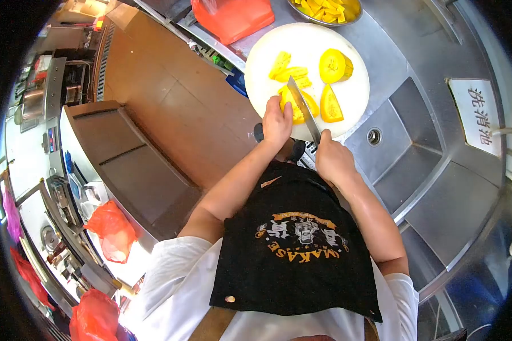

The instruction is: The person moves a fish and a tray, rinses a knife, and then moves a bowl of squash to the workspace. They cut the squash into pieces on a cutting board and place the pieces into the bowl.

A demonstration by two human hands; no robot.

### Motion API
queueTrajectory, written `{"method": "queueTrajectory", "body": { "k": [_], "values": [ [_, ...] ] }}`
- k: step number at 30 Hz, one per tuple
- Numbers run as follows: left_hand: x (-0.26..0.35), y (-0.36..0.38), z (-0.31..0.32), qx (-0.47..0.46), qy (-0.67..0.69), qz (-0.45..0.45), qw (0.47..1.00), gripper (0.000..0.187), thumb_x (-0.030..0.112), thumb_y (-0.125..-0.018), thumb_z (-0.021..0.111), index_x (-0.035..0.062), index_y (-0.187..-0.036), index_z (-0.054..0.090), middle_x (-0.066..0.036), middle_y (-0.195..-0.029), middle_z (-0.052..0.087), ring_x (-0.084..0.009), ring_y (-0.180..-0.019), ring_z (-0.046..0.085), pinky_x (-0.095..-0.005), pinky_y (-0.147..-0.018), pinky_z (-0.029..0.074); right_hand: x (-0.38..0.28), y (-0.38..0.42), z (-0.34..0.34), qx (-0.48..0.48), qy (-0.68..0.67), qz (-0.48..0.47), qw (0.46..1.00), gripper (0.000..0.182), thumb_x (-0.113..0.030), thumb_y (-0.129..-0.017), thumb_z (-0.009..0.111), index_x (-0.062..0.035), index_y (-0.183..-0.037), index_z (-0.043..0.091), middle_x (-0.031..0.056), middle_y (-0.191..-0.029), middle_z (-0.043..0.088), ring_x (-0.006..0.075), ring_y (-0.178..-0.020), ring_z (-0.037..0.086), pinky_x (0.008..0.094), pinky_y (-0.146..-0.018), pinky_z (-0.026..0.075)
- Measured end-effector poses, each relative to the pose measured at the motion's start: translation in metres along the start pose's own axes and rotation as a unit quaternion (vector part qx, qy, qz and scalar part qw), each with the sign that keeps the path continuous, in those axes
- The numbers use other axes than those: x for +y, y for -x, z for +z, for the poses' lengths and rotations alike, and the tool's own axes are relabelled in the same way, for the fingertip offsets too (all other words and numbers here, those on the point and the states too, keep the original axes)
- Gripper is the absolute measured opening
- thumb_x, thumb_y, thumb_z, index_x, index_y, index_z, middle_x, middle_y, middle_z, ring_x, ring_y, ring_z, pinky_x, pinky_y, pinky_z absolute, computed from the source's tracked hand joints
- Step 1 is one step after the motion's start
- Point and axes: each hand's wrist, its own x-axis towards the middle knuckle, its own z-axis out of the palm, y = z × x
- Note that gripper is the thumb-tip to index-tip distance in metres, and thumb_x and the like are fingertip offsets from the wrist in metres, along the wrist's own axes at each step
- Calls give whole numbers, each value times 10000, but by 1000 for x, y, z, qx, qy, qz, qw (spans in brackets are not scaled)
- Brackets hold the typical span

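Observation:
My right hand (334, 159) is wrapped round the handle of a kitchen knife (304, 106). Its blade lies over a yellow pumpkin piece (288, 101) on the round white cutting board (352, 51). From the left, my left hand (277, 121) grips that piece with thumb and fingers, close to the blade. Cut pumpkin slices (280, 63) lie farther up the board. To the right of the knife are a pumpkin wedge (330, 105) and a thick round pumpkin chunk (334, 66). The blade hides part of the gripped piece.
A metal bowl (346, 23) of yellow chunks stands beyond the board. Beside it lies a red plastic bag (233, 20). A steel sink (384, 122) with a drain is to the right, below a white sign (475, 116). Brown tiled floor (170, 74) lies left.

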Motion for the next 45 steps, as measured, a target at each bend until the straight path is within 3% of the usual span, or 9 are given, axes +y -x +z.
{"method": "queueTrajectory", "body": {
  "k": [3, 6, 18, 21, 29, 36, 38, 41, 45],
  "values": [
    [2, -1, 3, 7, -3, -33, 999, 302, 212, -939, 640, -17, -1119, 558, -251, -954, 654, -375, -837, 666, -450, -738, 524, -4, -6, 2, -7, 8, 0, 1000, 291, -61, -878, 497, 45, -1145, 455, 293, -871, 688, 461, -845, 686, 545, -787, 524],
    [17, 10, -9, -68, 39, -94, 993, 311, 199, -922, 630, -2, -1135, 527, -286, -1064, 607, -480, -925, 626, -519, -792, 516, 1, 7, 3, -7, 28, 2, 1000, 326, -60, -881, 493, 59, -1181, 449, 287, -877, 691, 462, -851, 686, 544, -796, 525],
    [18, 41, -5, -31, -16, -29, 999, 334, 182, -930, 615, -12, -1173, 491, -274, -1007, 602, -472, -853, 633, -533, -728, 521, 17, -18, 31, -58, 77, -27, 995, 425, -96, -901, 472, 64, -1290, 415, 285, -963, 693, 416, -906, 696, 524, -802, 536],
    [23, 34, -13, -76, 19, -101, 992, 413, 150, -923, 613, -9, -1266, 446, -252, -926, 622, -448, -841, 642, -517, -731, 524, 28, -26, 39, -62, 103, -45, 992, 423, -99, -907, 459, 36, -1305, 419, 260, -955, 698, 402, -888, 699, 522, -794, 536],
    [32, 29, -14, -81, 33, -95, 992, 525, 103, -911, 591, 56, -1388, 376, -227, -993, 604, -415, -867, 648, -489, -765, 530, 78, -81, -18, 95, 149, -143, 974, 201, -164, -929, 479, -54, -1091, 522, 191, -936, 704, 377, -867, 689, 525, -735, 524],
    [37, 20, -34, -197, -117, 39, 973, 406, 185, -859, 694, 111, -1240, 575, -216, -1181, 528, -440, -961, 624, -506, -833, 537, 112, -5, 19, 190, -104, -82, 973, 222, -229, -980, 534, -47, -1107, 546, 230, -854, 689, 386, -794, 691, 507, -676, 512],
    [30, 14, -40, -211, -111, 135, 962, 397, 211, -833, 745, 101, -1191, 614, -204, -1193, 527, -428, -979, 622, -494, -838, 540, 126, 30, 27, 46, -343, 16, 938, 242, -231, -993, 550, -6, -1083, 565, 177, -729, 657, 288, -620, 670, 423, -576, 503],
    [30, 4, -34, -270, -74, 198, 939, 394, 192, -834, 756, 63, -1183, 626, -182, -1142, 570, -378, -1016, 619, -423, -875, 527, 155, 53, 72, -36, -496, 45, 866, 245, -208, -995, 552, 21, -1079, 574, 91, -656, 590, 173, -517, 586, 336, -512, 470],
    [32, -8, -22, -305, -81, 256, 914, 367, 160, -831, 755, 34, -1154, 635, -168, -1079, 605, -369, -1003, 619, -409, -871, 519, 155, 57, 96, -57, -542, 46, 837, 234, -198, -1004, 535, 21, -1082, 570, 45, -638, 557, 156, -504, 554, 317, -494, 453]
  ]
}}
